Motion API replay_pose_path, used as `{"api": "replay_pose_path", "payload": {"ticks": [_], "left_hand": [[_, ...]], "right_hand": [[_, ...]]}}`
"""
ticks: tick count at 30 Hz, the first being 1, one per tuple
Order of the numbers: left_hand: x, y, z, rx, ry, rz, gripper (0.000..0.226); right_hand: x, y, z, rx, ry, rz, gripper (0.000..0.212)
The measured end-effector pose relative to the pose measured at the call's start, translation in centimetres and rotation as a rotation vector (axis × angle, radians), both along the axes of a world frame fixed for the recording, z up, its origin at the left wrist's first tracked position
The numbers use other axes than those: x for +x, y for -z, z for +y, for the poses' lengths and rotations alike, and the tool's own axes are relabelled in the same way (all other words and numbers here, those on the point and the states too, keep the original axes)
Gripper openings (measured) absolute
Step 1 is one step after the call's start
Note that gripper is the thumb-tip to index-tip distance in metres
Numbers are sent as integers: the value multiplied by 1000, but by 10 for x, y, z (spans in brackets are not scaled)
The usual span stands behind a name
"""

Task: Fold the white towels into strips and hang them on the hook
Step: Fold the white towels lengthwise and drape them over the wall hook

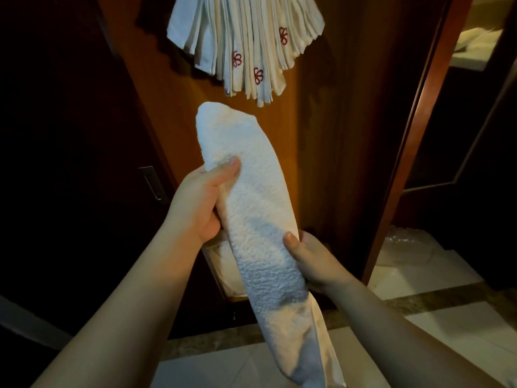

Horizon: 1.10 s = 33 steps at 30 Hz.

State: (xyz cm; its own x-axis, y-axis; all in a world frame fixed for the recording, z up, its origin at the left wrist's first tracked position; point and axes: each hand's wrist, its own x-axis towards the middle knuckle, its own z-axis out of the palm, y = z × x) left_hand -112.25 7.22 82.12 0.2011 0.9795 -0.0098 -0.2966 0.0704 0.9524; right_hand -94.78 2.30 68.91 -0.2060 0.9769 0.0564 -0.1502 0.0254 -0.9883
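Note:
A white terry towel [251, 197], folded into a long narrow strip, slants from the upper middle down to the lower right. My left hand [200, 201] grips its upper part from the left, thumb pressed on the front. My right hand [309, 257] holds its lower part from the right, thumb on the cloth. Above, a bunch of several folded white towels with red embroidered logos [246, 43] hangs fanned out against a wooden panel. The hook itself is hidden behind them.
A brown wooden panel [321, 149] stands straight ahead, with dark doors at the left and a wooden door frame [405, 152] at the right. A container with white cloth [228, 264] sits below my hands. More white cloth [402, 247] lies on the pale tiled floor.

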Motion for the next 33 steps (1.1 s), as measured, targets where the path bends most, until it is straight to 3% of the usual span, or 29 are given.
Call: {"api": "replay_pose_path", "payload": {"ticks": [3,6,10,12,15,19,23,27,32,33], "left_hand": [[5,1,8,-50,-29,33,26],[10,-1,19,-150,-64,94,33],[19,-5,32,-269,-67,159,32],[22,-7,37,-302,-69,173,37],[25,-8,44,-313,-47,178,42],[28,-13,57,-316,-51,172,38],[29,-19,78,-334,-76,200,38],[31,-15,99,-359,-85,287,55],[37,3,111,-356,77,349,27],[37,8,112,-338,136,348,29]], "right_hand": [[13,-11,6,-27,-96,-175,96],[24,-21,13,-43,-209,-329,114],[31,-32,14,-147,-304,-336,71],[32,-33,12,-150,-288,-343,75],[32,-28,9,-225,-318,-116,93],[31,-14,6,-355,-366,150,70],[33,-18,4,-382,-408,-23,68],[32,-38,7,-319,-435,-224,89],[31,-68,13,-262,-360,-258,97],[31,-74,15,-249,-334,-225,95]]}}
